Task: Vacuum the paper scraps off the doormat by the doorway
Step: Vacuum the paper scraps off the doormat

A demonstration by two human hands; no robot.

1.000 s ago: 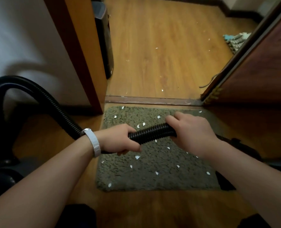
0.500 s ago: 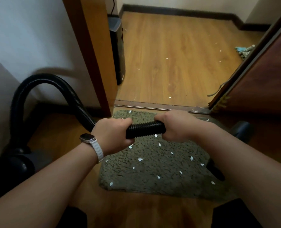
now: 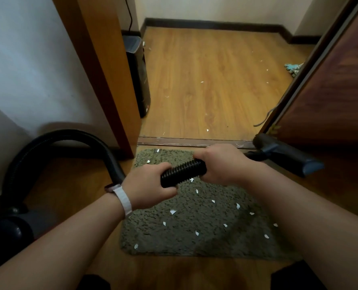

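A grey-green doormat [image 3: 182, 241] lies on the wooden floor just before the door threshold, dotted with several white paper scraps [image 3: 172, 211]. Above the mat, my left hand [image 3: 147, 186] and my right hand [image 3: 220, 164] both grip a black ribbed vacuum hose [image 3: 183, 172]. The hose arches left behind my left wrist and down to the dark vacuum body [image 3: 10, 227]. Right of my right hand, the vacuum's blue-grey floor nozzle [image 3: 289, 155] hovers by the open door.
A brown door [image 3: 330, 91] stands open on the right, a wooden door frame [image 3: 102, 76] on the left. Beyond the threshold [image 3: 194, 141] are more scraps, a dark bin [image 3: 137, 76], a loose cord [image 3: 266, 116] and a cloth [image 3: 293, 69].
My view has tilted up, showing more of the far room. Both hands have lifted the hose toward the threshold, and the nozzle has come into view at the right by the door.
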